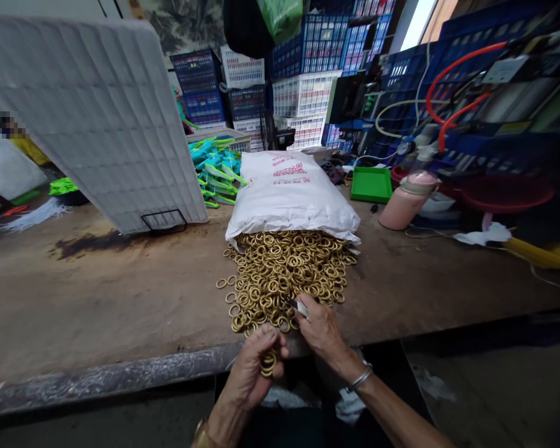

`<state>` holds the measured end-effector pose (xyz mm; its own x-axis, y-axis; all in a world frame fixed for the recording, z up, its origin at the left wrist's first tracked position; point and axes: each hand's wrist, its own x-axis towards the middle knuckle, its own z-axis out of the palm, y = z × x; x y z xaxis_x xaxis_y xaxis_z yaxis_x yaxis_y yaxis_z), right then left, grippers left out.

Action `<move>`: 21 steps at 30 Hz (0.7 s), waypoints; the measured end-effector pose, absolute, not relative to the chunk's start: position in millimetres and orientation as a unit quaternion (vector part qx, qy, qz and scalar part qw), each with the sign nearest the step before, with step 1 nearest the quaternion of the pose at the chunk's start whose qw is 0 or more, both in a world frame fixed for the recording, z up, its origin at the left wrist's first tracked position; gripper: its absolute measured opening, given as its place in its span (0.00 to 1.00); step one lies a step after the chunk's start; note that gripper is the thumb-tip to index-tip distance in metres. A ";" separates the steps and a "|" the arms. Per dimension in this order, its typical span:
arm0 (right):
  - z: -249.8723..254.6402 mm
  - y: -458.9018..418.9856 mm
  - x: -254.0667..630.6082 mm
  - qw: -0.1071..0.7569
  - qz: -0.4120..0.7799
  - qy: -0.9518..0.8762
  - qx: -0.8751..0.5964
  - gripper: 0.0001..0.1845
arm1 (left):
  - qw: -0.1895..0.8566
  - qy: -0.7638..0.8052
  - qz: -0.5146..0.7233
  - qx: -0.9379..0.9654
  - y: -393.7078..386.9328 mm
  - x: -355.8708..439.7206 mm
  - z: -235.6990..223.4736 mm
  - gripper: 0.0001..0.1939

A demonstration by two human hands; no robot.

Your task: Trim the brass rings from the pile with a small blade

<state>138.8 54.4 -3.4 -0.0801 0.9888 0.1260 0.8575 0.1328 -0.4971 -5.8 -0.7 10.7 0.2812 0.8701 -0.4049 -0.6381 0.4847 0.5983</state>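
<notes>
A heap of brass-coloured rings (284,267) spills from the mouth of a white sack (294,193) onto the table. Just in front of the heap, at the table's front edge, my left hand (252,367) is closed around several of these rings (267,364). My right hand (322,330), to its right, reaches over the near side of the heap. Its fingers are closed on a small tool with a white body and dark tip (302,308); its exact kind is unclear. The tip lies over the rings.
A white ribbed panel (102,118) stands at left on a wire stand (164,219). Behind it are green and turquoise pieces (214,168). To the right are a green tray (371,184), a pink bottle (408,199) and a machine with orange hoses (448,124). Stacked crates (303,93) fill the back.
</notes>
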 end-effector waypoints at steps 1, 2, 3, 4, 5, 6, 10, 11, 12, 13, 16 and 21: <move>-5.6 55.4 140.7 0.241 0.156 -0.715 -0.638 0.06 | 0.776 0.367 0.484 0.171 1.7 -3.5 10.9 0.11; -7.7 56.1 142.1 0.263 0.166 -0.710 -0.632 0.07 | 0.764 0.382 0.486 0.186 3.9 -0.8 10.9 0.12; -9.3 56.7 143.1 0.284 0.177 -0.706 -0.624 0.08 | 0.746 0.402 0.488 0.209 6.0 2.5 10.6 0.12; -10.3 57.1 143.6 0.303 0.190 -0.703 -0.615 0.09 | 0.723 0.428 0.487 0.240 8.0 5.9 10.1 0.13; -10.6 57.3 143.7 0.319 0.203 -0.698 -0.608 0.10 | 0.695 0.457 0.483 0.273 9.9 9.5 9.6 0.13; -10.2 57.3 143.4 0.333 0.216 -0.692 -0.603 0.11 | 0.664 0.489 0.477 0.304 11.9 13.0 9.2 0.14; -5.1 57.6 141.9 0.366 0.261 -0.670 -0.591 0.11 | 0.578 0.568 0.449 0.377 21.5 22.8 10.1 0.17; -4.1 57.9 141.9 0.369 0.274 -0.668 -0.585 0.11 | 0.570 0.572 0.446 0.386 24.2 24.0 10.9 0.17; -3.3 58.3 141.9 0.369 0.284 -0.668 -0.580 0.11 | 0.564 0.573 0.445 0.394 26.7 24.9 11.8 0.17; -2.9 58.7 142.1 0.369 0.293 -0.669 -0.575 0.11 | 0.559 0.574 0.446 0.399 29.1 25.4 12.6 0.16; -1.8 59.9 142.7 0.370 0.312 -0.663 -0.571 0.11 | 0.548 0.573 0.459 0.402 34.5 25.6 13.8 0.15; 5.0 61.8 143.3 0.400 0.394 -0.615 -0.554 0.11 | 0.550 0.564 0.444 0.428 39.7 24.6 9.7 0.17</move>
<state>143.3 61.8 5.0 -0.0663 0.9963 0.0551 0.3670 0.0757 -0.9272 24.6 39.7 9.7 -0.0301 0.9703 -0.2399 -0.0061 0.2399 0.9708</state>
